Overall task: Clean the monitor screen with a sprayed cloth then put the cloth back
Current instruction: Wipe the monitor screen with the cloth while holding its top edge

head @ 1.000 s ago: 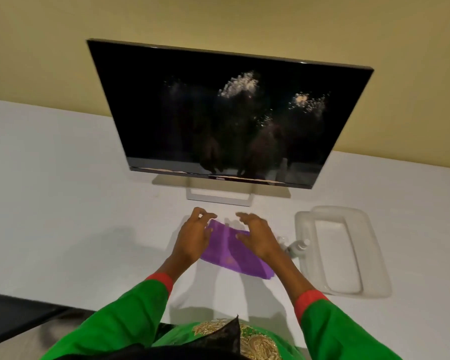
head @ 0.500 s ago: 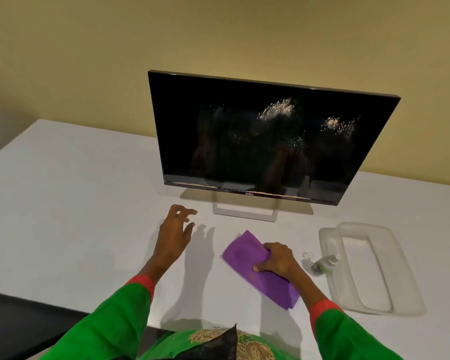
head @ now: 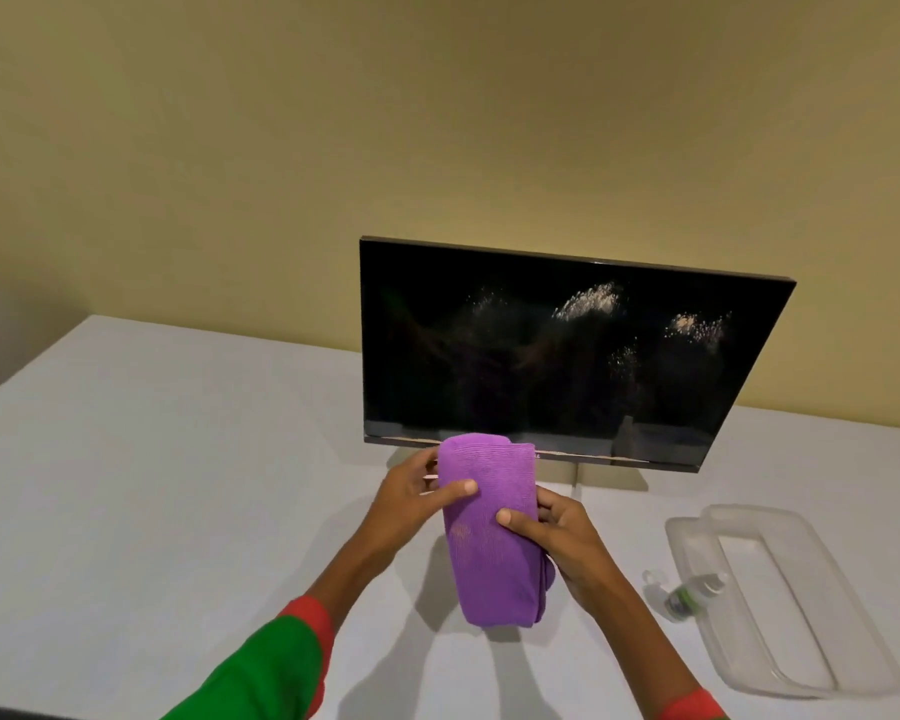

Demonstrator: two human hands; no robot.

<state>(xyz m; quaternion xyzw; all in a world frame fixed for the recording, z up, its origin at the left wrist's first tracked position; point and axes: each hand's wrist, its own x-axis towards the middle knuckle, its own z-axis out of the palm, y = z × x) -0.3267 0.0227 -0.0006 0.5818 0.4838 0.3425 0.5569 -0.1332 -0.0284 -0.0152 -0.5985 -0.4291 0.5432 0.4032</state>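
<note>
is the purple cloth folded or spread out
Folded. The purple cloth is a thick doubled strip with a rounded top fold, held off the table between the left hand and right hand.

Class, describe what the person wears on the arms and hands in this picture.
Both arms wear bright green sleeves ending in red cuffs near the wrists. The left hand and right hand are bare: no gloves, and no rings, watch or bracelets visible.

Purple ribbed cloth [head: 489,532], black monitor screen [head: 567,356] flecked with whitish spray spots, white surface [head: 178,459], mustard-yellow wall [head: 437,122], green sleeves [head: 261,672] with red cuffs [head: 310,615], clear plastic tray [head: 780,600]
</note>
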